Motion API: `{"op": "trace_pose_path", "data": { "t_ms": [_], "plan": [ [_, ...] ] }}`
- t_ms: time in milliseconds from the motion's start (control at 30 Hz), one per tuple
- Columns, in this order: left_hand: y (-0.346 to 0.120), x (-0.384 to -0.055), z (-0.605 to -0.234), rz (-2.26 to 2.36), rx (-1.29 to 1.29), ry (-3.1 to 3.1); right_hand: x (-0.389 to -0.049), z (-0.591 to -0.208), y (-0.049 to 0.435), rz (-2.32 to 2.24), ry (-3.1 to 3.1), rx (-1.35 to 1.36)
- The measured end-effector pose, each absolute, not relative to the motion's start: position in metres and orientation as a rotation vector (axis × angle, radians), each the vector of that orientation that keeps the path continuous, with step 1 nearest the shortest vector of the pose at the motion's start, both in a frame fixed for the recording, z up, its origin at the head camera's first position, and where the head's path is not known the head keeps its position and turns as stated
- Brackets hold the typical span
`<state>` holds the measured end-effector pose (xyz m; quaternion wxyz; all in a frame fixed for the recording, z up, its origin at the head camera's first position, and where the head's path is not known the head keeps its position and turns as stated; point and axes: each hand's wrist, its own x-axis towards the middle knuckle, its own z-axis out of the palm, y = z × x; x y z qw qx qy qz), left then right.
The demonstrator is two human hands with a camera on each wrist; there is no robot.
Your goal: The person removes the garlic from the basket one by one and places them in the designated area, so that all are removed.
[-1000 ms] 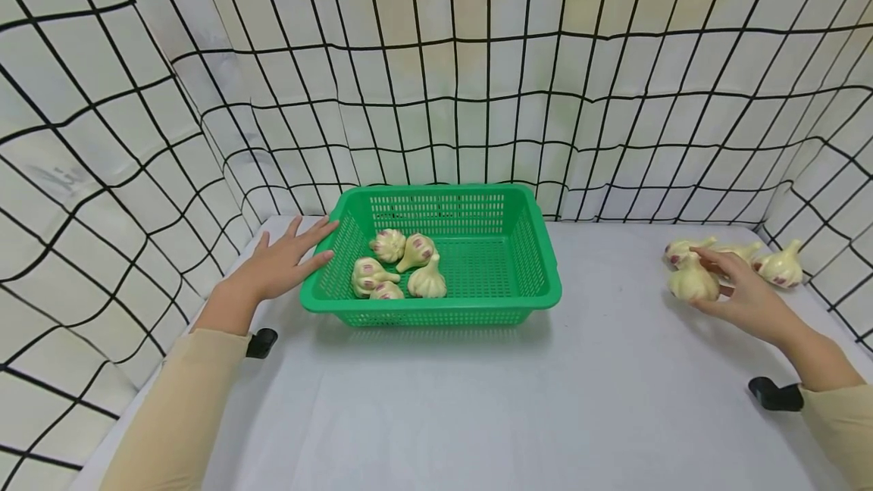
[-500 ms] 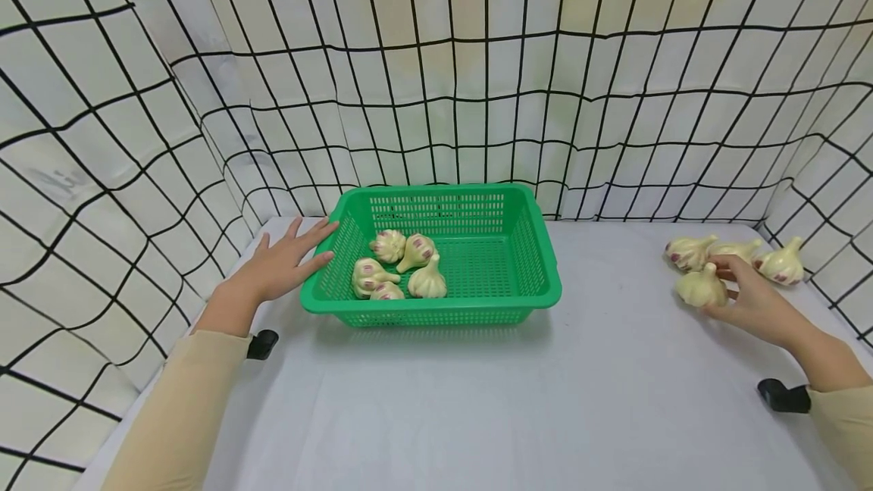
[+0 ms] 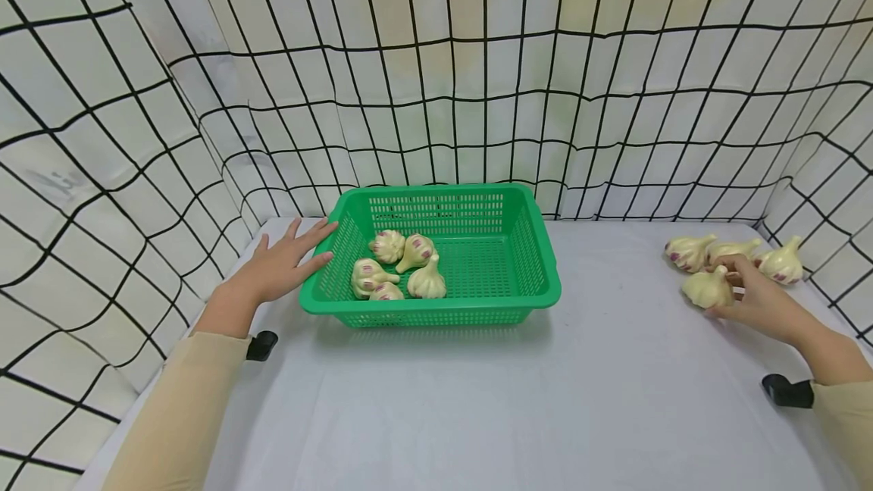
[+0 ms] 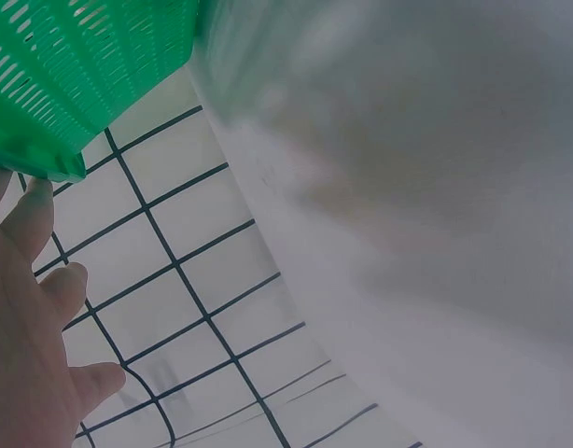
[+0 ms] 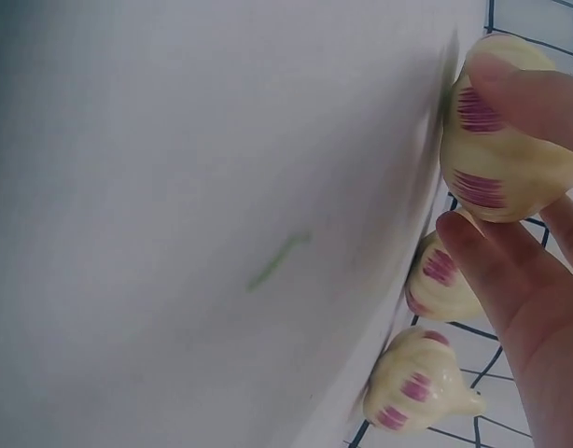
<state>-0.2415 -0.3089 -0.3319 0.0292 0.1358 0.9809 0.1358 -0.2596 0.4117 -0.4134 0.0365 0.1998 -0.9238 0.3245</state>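
In the head view, my right hand (image 3: 757, 294) is at the right, with thumb and fingers around a cream garlic bulb (image 3: 706, 290) low over the white table. The right wrist view shows this garlic bulb (image 5: 501, 131) with purple streaks and the thumb laid across it. Three more garlic bulbs (image 3: 689, 252) sit just behind. My left hand (image 3: 276, 264) touches the left rim of a green plastic basket (image 3: 436, 305), its fingers spread. Several garlic bulbs (image 3: 427, 279) lie in the basket's left half. In the left wrist view, fingertips meet the rim (image 4: 44, 168).
A black grid net (image 3: 477, 97) in front of white sheeting stands along the back and both sides. The white table (image 3: 436, 400) spreads in front of the basket. Black devices (image 3: 787, 391) are strapped at both wrists.
My right hand has moved slightly right and down with the garlic bulb, and the bulbs behind show more fully. The left hand and the basket have stayed in place.
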Motion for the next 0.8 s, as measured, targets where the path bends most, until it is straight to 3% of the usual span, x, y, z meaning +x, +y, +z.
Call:
{"op": "trace_pose_path", "data": {
  "t_ms": [800],
  "plan": [
    [-0.3106,-0.2418,-0.3322,0.445,0.403,3.013,-0.2609,-0.4135,0.4152,1.018,-2.871,0.629]
  ]
}}
